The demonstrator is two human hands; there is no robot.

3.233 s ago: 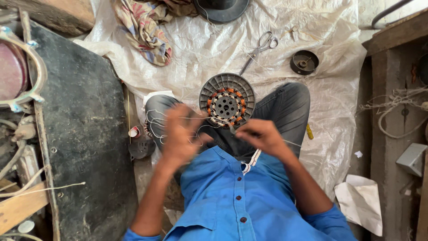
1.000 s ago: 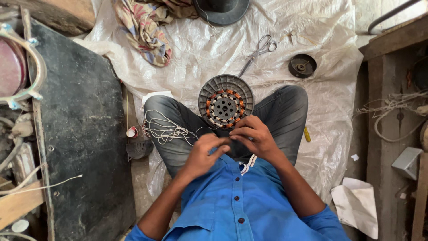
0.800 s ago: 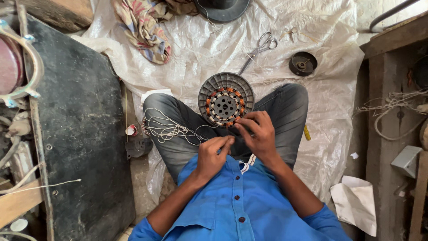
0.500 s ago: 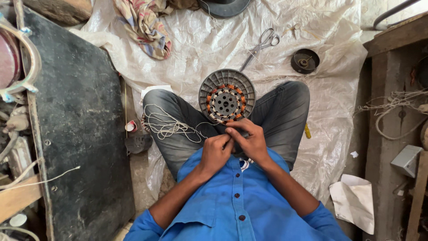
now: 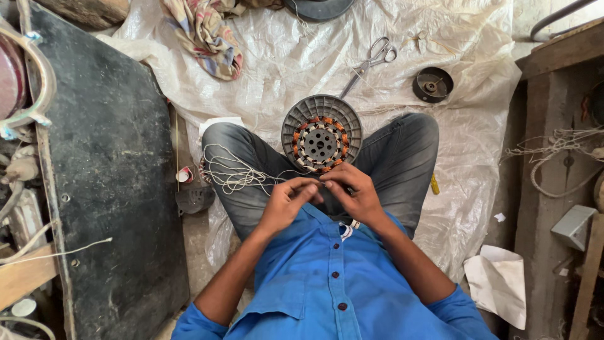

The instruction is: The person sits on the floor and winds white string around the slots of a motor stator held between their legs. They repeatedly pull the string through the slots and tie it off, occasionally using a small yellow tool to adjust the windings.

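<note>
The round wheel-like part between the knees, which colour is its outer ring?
Grey, best seen in the head view.

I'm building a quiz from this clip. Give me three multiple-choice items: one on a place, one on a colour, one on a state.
1. Where do the scissors lie?
A. on the white sheet beyond the round motor part
B. on the dark board
C. in the lap

2. What colour is the shirt?
A. red
B. blue
C. green

3. How are the left hand and right hand?
A. far apart
B. flat on the knees
C. fingertips together, pinching thin string

Answers: 1 A, they lie past the part; 2 B, plainly blue; 3 C, fingertips meet at the string.
</note>
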